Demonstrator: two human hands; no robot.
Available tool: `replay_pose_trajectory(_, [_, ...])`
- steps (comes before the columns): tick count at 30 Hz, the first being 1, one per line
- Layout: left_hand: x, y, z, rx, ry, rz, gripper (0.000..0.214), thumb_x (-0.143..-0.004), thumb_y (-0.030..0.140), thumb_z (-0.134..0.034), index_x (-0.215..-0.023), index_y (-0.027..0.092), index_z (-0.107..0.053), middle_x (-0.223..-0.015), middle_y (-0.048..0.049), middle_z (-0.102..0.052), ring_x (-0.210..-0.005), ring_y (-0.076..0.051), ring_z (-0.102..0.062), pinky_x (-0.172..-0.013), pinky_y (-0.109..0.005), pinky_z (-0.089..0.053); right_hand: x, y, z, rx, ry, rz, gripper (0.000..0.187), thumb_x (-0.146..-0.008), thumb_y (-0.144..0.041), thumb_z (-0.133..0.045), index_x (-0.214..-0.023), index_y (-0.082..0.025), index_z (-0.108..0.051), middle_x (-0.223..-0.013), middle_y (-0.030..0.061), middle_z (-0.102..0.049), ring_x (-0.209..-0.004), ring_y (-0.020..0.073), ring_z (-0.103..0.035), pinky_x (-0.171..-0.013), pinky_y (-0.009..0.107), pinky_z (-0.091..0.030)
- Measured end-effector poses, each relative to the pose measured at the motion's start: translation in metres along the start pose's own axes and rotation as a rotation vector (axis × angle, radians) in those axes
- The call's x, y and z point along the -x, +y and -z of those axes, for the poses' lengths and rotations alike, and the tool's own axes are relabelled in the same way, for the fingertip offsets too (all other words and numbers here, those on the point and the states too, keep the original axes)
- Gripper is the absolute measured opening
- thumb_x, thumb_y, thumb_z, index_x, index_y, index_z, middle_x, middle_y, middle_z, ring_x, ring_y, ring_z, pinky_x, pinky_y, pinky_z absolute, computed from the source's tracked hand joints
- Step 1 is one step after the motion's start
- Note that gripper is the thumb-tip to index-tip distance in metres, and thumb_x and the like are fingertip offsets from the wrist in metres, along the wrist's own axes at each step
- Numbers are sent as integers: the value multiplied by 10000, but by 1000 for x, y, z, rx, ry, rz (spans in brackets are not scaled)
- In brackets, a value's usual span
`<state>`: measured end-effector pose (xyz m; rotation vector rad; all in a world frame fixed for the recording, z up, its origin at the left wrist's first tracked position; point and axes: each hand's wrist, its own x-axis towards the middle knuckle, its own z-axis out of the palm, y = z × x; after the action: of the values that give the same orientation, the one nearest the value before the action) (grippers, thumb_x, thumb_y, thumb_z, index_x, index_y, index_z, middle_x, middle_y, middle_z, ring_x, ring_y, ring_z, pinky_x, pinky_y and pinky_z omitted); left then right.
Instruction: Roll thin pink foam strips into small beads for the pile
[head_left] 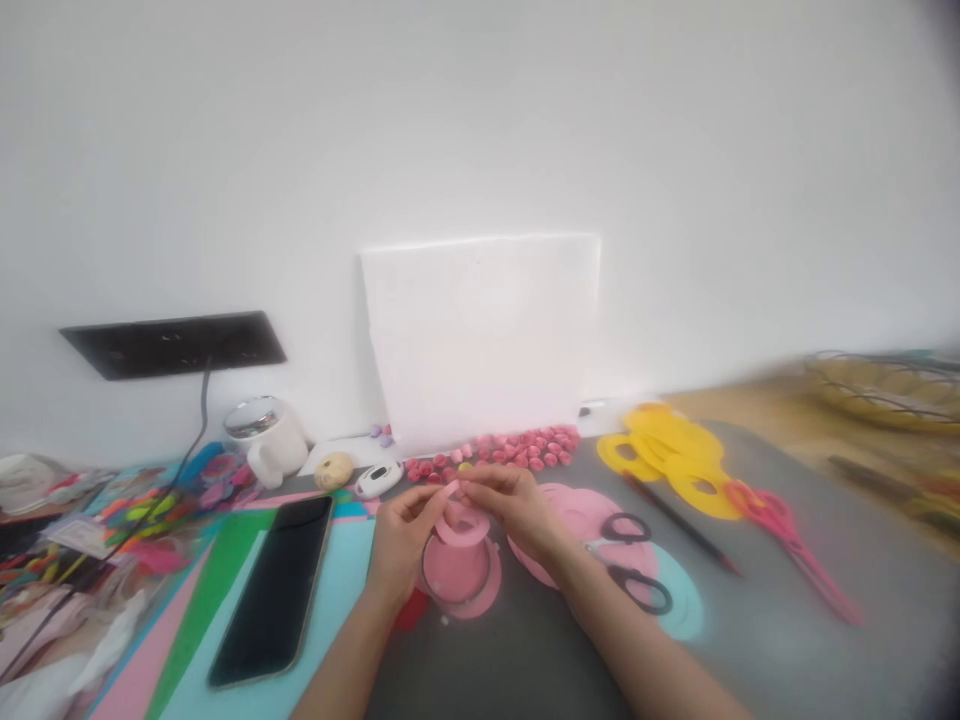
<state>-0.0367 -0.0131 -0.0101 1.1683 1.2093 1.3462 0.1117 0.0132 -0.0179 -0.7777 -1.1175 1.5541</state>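
Between the fingertips of both hands is a curled pink paper strip (463,527). My left hand (406,532) pinches it from the left. My right hand (517,506) grips its upper end from the right, fingers bent. Just below lies a round pink piece with a dark ring edge (459,578), on the grey mat. Pink paper circles (589,513) lie partly behind my right wrist, with black-handled scissors (639,590) on them and a light blue paper circle (677,598) beside them. Behind my hands sit many small rolled pink and red paper roses (521,447).
A phone (274,590) lies on coloured paper sheets (176,620) at left. A lidded white mug (266,440) stands by the wall; a white board (487,340) leans there. At right are yellow paper rings (667,450), a pencil (686,527) and pink scissors (799,550). A cable (201,410) hangs left.
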Motion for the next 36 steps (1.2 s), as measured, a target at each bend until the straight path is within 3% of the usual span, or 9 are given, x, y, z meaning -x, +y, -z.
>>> replay_pose_trajectory(4, [1,0,0,2,-34,8,221,-691,346,-686,-727,129,-705,-536,-13,-622,-550,-144,-559,-598,-260,-462,0,2,2,-13,-3,20,242,-647,-303,-745,-844,-165,-713,-710,33,-695,-659,140,-621,-681,286,-486])
replay_pose_trajectory(12, [3,3,-1,34,-130,-8,175,-729,304,-657,-665,142,-670,-525,-1,-621,-532,-136,-557,-607,-260,-459,-1,1,1,-15,32,38,135,-570,-214,-783,-626,-159,-672,-616,-10,-642,-577,104,-562,-607,241,-468])
replay_pose_trajectory(21, [0,2,0,57,6,17,207,-683,335,-692,-707,129,-697,-513,1,-611,-519,-137,-565,-578,-257,-466,0,1,0,-7,6,2,238,-627,-297,-752,-828,-173,-726,-744,44,-702,-695,160,-630,-750,330,-489])
replay_pose_trajectory(28, [2,3,-1,54,-48,4,177,-699,314,-682,-675,139,-681,-519,-1,-612,-523,-132,-552,-586,-255,-464,-1,3,3,-12,2,15,250,-609,-275,-767,-825,-170,-699,-705,27,-687,-655,144,-620,-679,290,-485])
replay_pose_trajectory(36, [2,2,-1,-16,-123,-15,194,-739,317,-646,-654,143,-662,-528,-2,-610,-534,-133,-551,-604,-256,-456,1,0,-1,-6,-18,44,169,-605,-257,-769,-640,-165,-632,-588,-18,-633,-566,114,-572,-620,267,-464])
